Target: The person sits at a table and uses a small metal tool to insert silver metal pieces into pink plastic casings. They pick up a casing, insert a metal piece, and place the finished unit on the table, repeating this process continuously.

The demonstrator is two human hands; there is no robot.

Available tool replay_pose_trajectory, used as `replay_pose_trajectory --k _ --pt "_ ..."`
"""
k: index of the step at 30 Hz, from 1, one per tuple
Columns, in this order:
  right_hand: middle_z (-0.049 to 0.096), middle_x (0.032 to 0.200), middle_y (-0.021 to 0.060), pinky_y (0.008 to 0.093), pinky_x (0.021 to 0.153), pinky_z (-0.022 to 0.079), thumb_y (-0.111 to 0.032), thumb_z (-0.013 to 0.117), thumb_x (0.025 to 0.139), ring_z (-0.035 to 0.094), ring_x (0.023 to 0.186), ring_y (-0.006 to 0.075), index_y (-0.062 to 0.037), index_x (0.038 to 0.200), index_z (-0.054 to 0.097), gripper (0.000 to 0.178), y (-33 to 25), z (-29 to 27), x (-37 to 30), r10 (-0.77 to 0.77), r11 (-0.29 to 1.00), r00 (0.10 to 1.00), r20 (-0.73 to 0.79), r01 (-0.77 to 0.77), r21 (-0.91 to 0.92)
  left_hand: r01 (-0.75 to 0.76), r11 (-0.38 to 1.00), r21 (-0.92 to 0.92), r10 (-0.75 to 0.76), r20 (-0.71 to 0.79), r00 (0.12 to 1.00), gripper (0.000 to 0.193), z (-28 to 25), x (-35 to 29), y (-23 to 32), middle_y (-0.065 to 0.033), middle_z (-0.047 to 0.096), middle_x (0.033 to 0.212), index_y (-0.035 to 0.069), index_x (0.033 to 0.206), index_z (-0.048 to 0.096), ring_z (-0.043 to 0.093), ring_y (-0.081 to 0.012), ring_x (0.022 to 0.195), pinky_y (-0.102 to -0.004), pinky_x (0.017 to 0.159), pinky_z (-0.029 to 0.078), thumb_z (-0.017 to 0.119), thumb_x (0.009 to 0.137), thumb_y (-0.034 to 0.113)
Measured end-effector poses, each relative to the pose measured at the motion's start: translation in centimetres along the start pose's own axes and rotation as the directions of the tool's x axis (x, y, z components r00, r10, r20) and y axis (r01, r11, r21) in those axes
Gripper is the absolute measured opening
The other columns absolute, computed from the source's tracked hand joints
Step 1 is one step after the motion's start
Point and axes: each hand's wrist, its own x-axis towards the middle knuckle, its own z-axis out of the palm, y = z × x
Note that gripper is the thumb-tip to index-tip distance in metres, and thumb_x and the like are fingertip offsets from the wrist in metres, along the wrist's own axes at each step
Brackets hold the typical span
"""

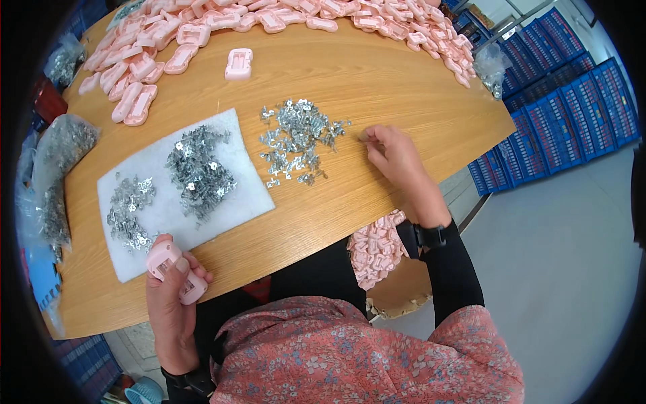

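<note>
My left hand (168, 306) grips a pink plastic casing (160, 259) with an open compartment, thumb across its face, over the table's near edge. Curled in a pinch, my right hand (396, 156) hovers just right of a loose pile of small silver metal clips (299, 128). Anything between its fingertips is too small to make out. On a white foam sheet (242, 192) lie two more heaps of small metal pieces: a denser, darker heap (195, 172) and a smaller heap (128, 209) near my left hand.
A big mound of pink casings (269, 17) fills the table's far side, with a single casing (239, 64) apart from it. Bags of metal parts (57, 168) stand at the left edge. Below the near edge is a box of pink casings (377, 249). Blue racks (565, 114) stand right.
</note>
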Motion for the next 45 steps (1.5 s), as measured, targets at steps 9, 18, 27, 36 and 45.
replay_pose_trajectory --k 9,18,27,36,45 --pt "0.070 0.107 0.0097 0.0421 0.086 0.051 -0.008 0.079 0.071 0.061 0.099 0.0321 -0.0058 0.106 0.068 0.037 -9.4 1.0 -9.9 -0.302 0.951 0.951 0.070 0.295 0.095 0.017 1.000 -0.007 -0.017 0.004 1.000 0.048 0.1 0.2 0.6 -0.0091 0.062 0.089 0.005 0.135 0.044 0.065 -0.0193 0.078 -0.0349 0.072 0.056 0.065 0.091 0.009" --pt "0.067 0.083 0.0098 0.0339 0.063 0.051 0.004 0.076 0.074 0.065 0.073 0.0278 -0.0050 0.089 0.061 0.024 -15.9 3.8 -10.4 -0.300 0.856 0.948 -0.102 0.315 0.410 0.135 0.988 0.072 -0.148 0.241 0.959 0.043 2.2 -0.8 -0.4 -0.0063 0.066 0.091 0.003 0.128 0.054 0.067 -0.0146 0.078 -0.0277 0.070 0.055 0.071 0.089 0.010" --pt "0.065 0.080 0.0108 0.0331 0.062 0.050 0.002 0.077 0.076 0.065 0.072 0.0270 -0.0048 0.092 0.058 0.025 -21.2 2.7 -6.6 -0.420 0.794 0.907 -0.024 0.380 0.475 0.150 0.989 -0.008 -0.139 0.332 0.933 0.041 3.3 -0.2 -0.2 -0.0055 0.068 0.093 0.002 0.125 0.057 0.068 -0.0124 0.081 -0.0252 0.071 0.056 0.072 0.087 0.006" --pt "0.064 0.080 0.0100 0.0296 0.063 0.048 0.002 0.076 0.078 0.063 0.071 0.0232 -0.0037 0.091 0.062 0.020 -23.1 4.1 -5.2 -0.334 0.829 0.942 -0.033 0.311 0.464 0.091 0.994 -0.055 -0.071 0.287 0.955 0.039 2.0 1.1 0.1 -0.0052 0.068 0.095 0.002 0.124 0.057 0.068 -0.0125 0.082 -0.0260 0.073 0.057 0.072 0.088 0.007" --pt "0.064 0.085 -0.0002 0.0230 0.064 0.042 0.000 0.076 0.080 0.052 0.073 0.0073 -0.0023 0.093 0.064 0.018 -23.5 5.1 -4.7 -0.088 0.739 0.996 0.010 0.058 0.672 0.082 0.980 -0.180 -0.036 0.246 0.968 0.038 2.3 1.4 0.1 -0.0071 0.068 0.095 0.001 0.124 0.057 0.070 -0.0141 0.082 -0.0255 0.070 0.057 0.071 0.089 0.006"
